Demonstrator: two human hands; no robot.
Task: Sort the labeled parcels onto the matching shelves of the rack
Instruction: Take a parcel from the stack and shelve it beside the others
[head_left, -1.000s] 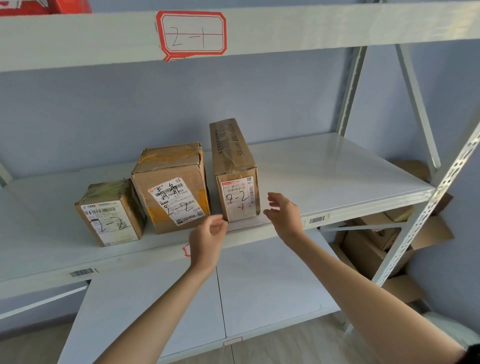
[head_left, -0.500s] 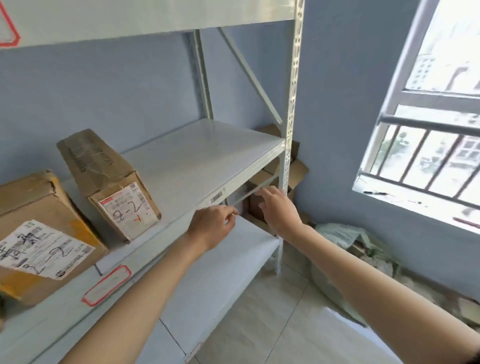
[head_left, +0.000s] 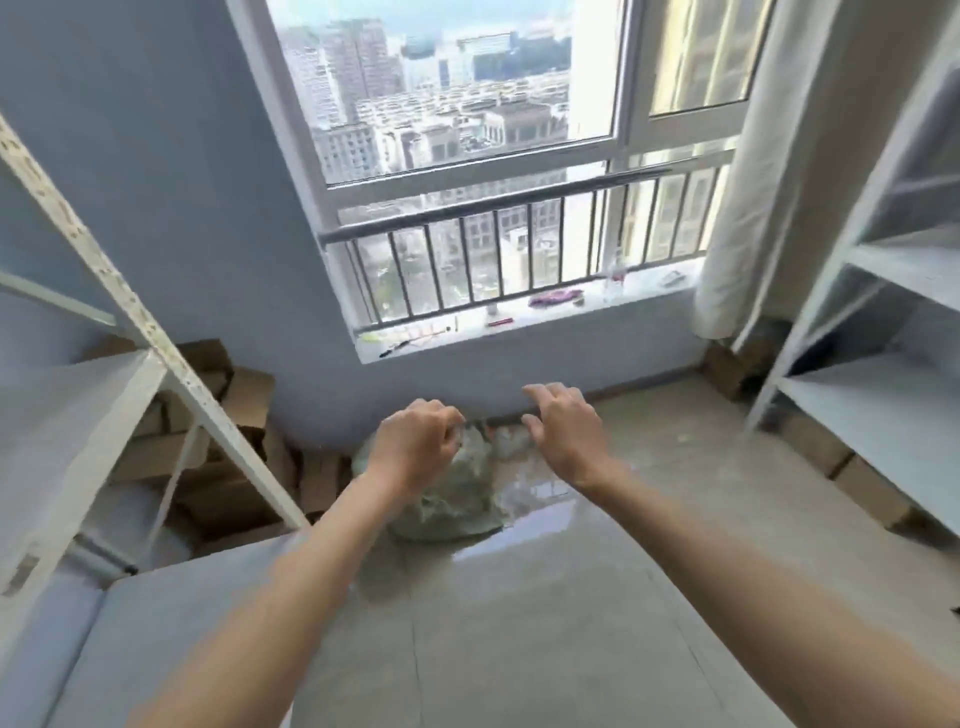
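Note:
Both my hands are stretched out in front of me over the floor, holding nothing. My left hand has its fingers loosely curled. My right hand has its fingers spread and slightly bent. Below and between them a pale green sack lies on the tiled floor under the window. The white rack with the sorted parcels shows only its right end at the left edge; its labeled parcels are out of view.
Flat brown cardboard boxes are piled in the corner behind the rack's post. A second white rack stands at the right with boxes under it. A barred window and curtain face me.
My view has swung right, from the shelf with the 2-2 parcels to the window and floor. Both empty hands left the shelf edge and now hover above the green sack.

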